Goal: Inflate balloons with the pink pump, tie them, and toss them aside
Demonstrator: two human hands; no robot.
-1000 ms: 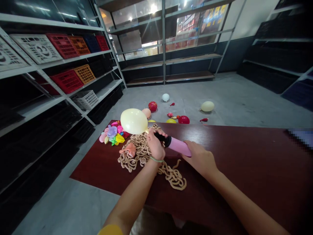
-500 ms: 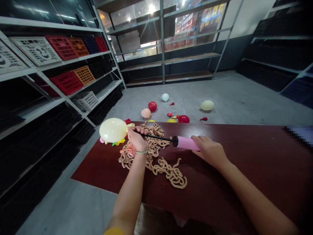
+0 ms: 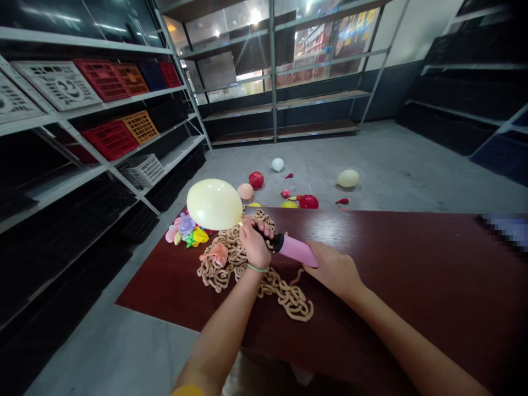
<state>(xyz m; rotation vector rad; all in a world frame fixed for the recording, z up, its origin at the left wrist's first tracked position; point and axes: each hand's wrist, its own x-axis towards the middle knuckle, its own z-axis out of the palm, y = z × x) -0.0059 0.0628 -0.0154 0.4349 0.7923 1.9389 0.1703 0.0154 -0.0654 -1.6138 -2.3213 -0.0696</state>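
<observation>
My left hand [image 3: 254, 243] is closed round the black front end of a pink hand pump [image 3: 293, 249], pinching the neck of a pale yellow balloon [image 3: 214, 204] that swells up and to the left of it. My right hand [image 3: 332, 269] grips the pump's pink barrel from behind. Both hands hover over a dark red table [image 3: 412, 286]. Under the left hand lies a tangled beige rope [image 3: 247, 269] with an orange uninflated balloon [image 3: 218, 253] on it. A heap of uninflated coloured balloons [image 3: 185, 231] sits at the table's far left corner.
Several inflated balloons lie on the grey floor beyond the table, among them a red one [image 3: 256, 179], a white one [image 3: 278, 164] and a cream one [image 3: 348, 177]. Metal shelving with red, orange and white crates [image 3: 111, 137] runs along the left. Empty shelves [image 3: 289, 99] stand at the back.
The pump went from extended, with its black rod showing, to pushed together again. My left hand and the balloon moved back right and up, and the balloon looks bigger.
</observation>
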